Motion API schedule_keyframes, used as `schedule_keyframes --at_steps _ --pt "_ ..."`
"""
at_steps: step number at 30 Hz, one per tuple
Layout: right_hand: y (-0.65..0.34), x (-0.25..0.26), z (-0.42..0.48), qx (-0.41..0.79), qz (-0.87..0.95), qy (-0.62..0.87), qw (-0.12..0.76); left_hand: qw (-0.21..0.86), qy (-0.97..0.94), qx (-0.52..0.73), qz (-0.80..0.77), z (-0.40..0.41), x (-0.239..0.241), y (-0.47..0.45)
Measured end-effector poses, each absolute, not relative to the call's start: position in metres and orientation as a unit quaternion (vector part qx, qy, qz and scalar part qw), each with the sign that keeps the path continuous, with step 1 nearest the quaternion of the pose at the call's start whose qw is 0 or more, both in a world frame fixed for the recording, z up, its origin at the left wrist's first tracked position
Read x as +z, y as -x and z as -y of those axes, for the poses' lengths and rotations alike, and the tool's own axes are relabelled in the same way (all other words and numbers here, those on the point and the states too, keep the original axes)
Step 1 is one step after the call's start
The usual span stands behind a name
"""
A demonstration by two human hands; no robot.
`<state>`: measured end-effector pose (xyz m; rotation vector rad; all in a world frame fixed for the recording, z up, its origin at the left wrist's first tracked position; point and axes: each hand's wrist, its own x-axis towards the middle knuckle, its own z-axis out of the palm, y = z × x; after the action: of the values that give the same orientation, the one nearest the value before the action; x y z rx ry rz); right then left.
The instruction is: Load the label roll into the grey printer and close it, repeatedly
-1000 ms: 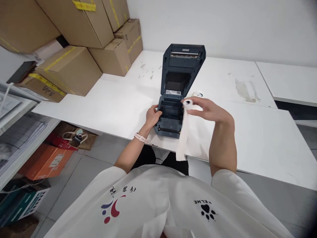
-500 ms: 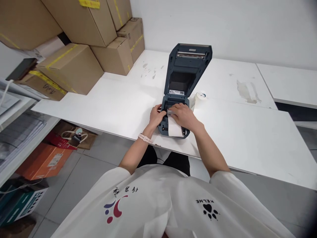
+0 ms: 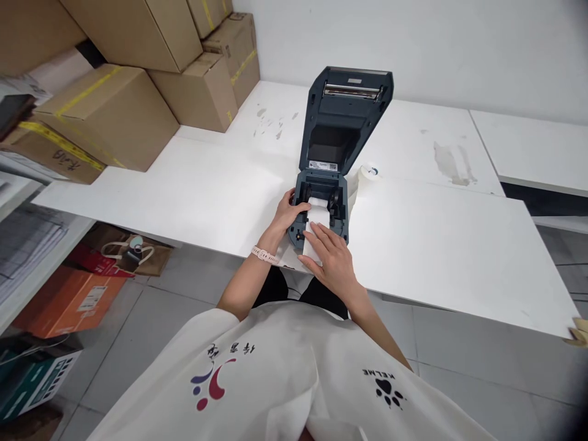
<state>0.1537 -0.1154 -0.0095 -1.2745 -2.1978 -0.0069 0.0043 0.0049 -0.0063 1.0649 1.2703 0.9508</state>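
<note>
"What's biggest?"

"The white bench (image 3: pixel 441 245). Its near edge passes just in front of the person, and its top stretches broadly off to the right."

"Next?"

"Cardboard boxes (image 3: pixel 119 116), stacked at the back left. A wide strip of bench top lies between them and the printer (image 3: pixel 334 153)."

"How does that sit?"

"On the bench close to the near edge, long axis running away from the person and leaning a little right at the far end. The lid (image 3: pixel 349 113) stands raised from its far side, its inner face toward the person."

"And the hands?"

"The left grip (image 3: pixel 285 214) is closed around the base's left wall, thumb over the rim. The right grip (image 3: pixel 334 263) lies at the front, fingers stretched over the paper strip (image 3: pixel 316 216), thumb apart. I can't tell whether it pinches the paper."

"Which way does the strip point?"

"From the paper roll (image 3: pixel 318 202) inside the base, straight toward the person and over the front. The right grip partly hides its free end."

"Anything tight?"

"Just the right side: a second roll (image 3: pixel 366 174) rests on the bench near the base, its loose tail hanging down between them."
</note>
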Motion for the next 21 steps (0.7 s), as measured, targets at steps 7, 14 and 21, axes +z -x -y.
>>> schedule_keyframes --at_steps 7,14,21 --pt "-0.164 -0.005 0.116 0.108 0.822 0.468 0.308 0.579 -0.466 0.405 -0.532 -0.007 -0.009 -0.002" --pt "-0.232 0.054 -0.004 0.110 0.650 0.497 0.565 0.577 -0.488 0.379 -0.534 0.058 -0.005 0.005" --pt "-0.229 0.119 -0.137 0.383 0.567 0.442 0.580 0.610 -0.496 0.376 -0.491 0.105 -0.013 0.014"
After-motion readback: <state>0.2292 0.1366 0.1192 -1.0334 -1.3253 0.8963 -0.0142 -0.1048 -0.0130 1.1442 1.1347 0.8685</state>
